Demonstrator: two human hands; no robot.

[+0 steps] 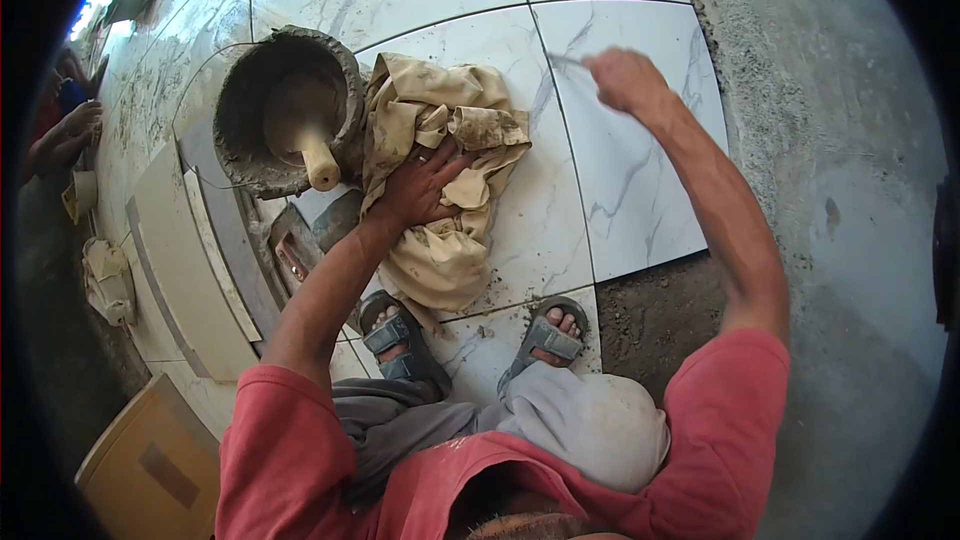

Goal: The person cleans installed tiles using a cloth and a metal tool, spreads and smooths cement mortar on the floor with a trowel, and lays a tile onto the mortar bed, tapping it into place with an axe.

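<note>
My left hand (425,185) lies flat with fingers spread on a crumpled, dirt-stained tan cloth (440,265). It presses on the cloth without gripping it. Out to the right, my right hand (628,80) is closed around a thin, greyish tool (566,60) whose tip points left, over the joint between white marbled floor tiles (630,170). Motion blur and my fingers hide what kind of tool it is. Left of the cloth stands a mortar-caked bucket (228,125), with a wooden-handled tool (320,165) in it, its handle leaning over the rim.
Bare mortar (655,315) fills a gap by my right foot. A rough concrete strip (755,120) borders the tiles on the right. Loose tile pieces (180,260) and a cardboard box (150,450) lie to the left. Another person's hand (82,120) shows at the far left.
</note>
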